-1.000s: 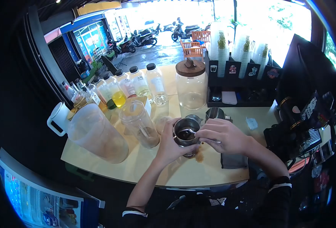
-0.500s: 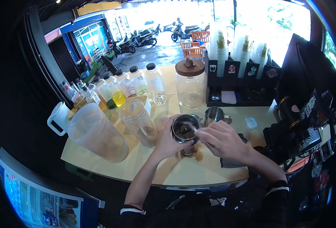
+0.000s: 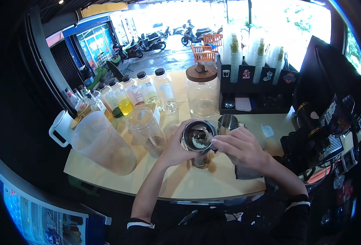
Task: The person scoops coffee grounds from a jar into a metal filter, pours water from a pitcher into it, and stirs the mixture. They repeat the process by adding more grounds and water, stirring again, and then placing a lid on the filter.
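Note:
My left hand [image 3: 177, 149] is wrapped around a metal cup [image 3: 185, 136], its mouth tipped up toward me. Dark contents with a pale patch show inside. In a pinch, my right hand [image 3: 242, 149] grips a spoon [image 3: 207, 132] whose lower end is down in the cup. Just beneath stands another metal vessel [image 3: 200, 161], partly hidden, with brown powder or a stain on the counter around it. A steel pitcher [image 3: 228, 121] sits behind my right hand. Left of my left hand is a tall clear plastic jug [image 3: 141, 122].
A big translucent container [image 3: 101, 139] and a white pitcher [image 3: 62, 126] occupy the counter's left. Several black-capped bottles [image 3: 164, 87] and a wooden-lidded jar [image 3: 203, 96] line the back. Cup stacks [image 3: 256, 51] stand in a black organizer. Black equipment [image 3: 307, 147] is at right.
The cup has turned slightly, so the pale patch inside now shows more. My right hand has shifted a little with the spoon. The whole view has moved slightly.

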Motion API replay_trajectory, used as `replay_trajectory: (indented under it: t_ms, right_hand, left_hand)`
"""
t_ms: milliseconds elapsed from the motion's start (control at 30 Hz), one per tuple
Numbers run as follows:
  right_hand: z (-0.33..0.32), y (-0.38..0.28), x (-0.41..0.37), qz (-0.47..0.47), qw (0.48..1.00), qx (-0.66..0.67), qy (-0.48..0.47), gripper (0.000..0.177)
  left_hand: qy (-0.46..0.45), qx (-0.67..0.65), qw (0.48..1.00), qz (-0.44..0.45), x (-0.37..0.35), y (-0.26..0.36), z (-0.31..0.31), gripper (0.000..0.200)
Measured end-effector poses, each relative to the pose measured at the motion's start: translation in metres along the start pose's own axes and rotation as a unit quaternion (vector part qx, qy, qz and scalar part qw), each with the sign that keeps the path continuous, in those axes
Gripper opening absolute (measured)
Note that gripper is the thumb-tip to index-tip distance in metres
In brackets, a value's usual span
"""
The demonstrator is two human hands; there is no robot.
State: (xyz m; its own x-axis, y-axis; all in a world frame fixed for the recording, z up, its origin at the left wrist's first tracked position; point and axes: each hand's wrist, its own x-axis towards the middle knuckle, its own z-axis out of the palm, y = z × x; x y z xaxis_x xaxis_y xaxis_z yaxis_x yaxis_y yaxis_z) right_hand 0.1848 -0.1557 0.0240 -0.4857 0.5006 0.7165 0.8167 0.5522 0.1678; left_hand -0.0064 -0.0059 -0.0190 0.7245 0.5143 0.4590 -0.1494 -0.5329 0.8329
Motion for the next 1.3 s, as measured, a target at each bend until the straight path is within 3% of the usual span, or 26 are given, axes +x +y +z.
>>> replay_trajectory:
  t_ms: [67, 300, 367, 467, 567, 767, 1067, 1300]
  right_hand:
    - [0.003, -0.003, -0.002, -0.021, 0.997, 0.071, -0.031, 0.047]
    - [-0.005, 0.002, 0.003, -0.011, 0.999, 0.033, -0.025, 0.046]
    - [-0.002, -0.001, 0.0, -0.032, 0.995, 0.091, -0.038, 0.045]
    - [-0.007, 0.003, 0.003, -0.019, 0.999, 0.025, -0.015, 0.044]
    - [-0.004, 0.001, 0.001, -0.027, 0.996, 0.085, -0.027, 0.042]
    - [-0.009, 0.006, 0.002, -0.001, 0.998, 0.048, -0.037, 0.04]
    - [-0.006, 0.006, -0.001, -0.034, 0.998, 0.05, -0.015, 0.04]
    - [-0.007, 0.003, -0.002, -0.026, 0.999, 0.021, -0.007, 0.038]
  left_hand:
    - [-0.005, 0.016, 1.0, 0.006, 0.002, 0.001, -0.002, 0.086]
    - [-0.036, 0.01, 0.999, 0.033, 0.006, 0.005, -0.008, 0.084]
    - [-0.036, 0.018, 0.998, 0.04, 0.007, 0.005, -0.009, 0.083]
    - [-0.051, 0.002, 0.997, 0.06, 0.008, 0.009, -0.009, 0.083]
    - [-0.049, 0.009, 0.997, 0.059, 0.008, 0.012, -0.01, 0.082]
    - [-0.048, 0.037, 0.997, 0.042, 0.008, 0.012, -0.011, 0.081]
    - [-0.051, 0.074, 0.995, 0.053, 0.009, 0.014, -0.011, 0.081]
    - [-0.041, 0.174, 0.983, 0.047, 0.004, 0.02, -0.01, 0.084]
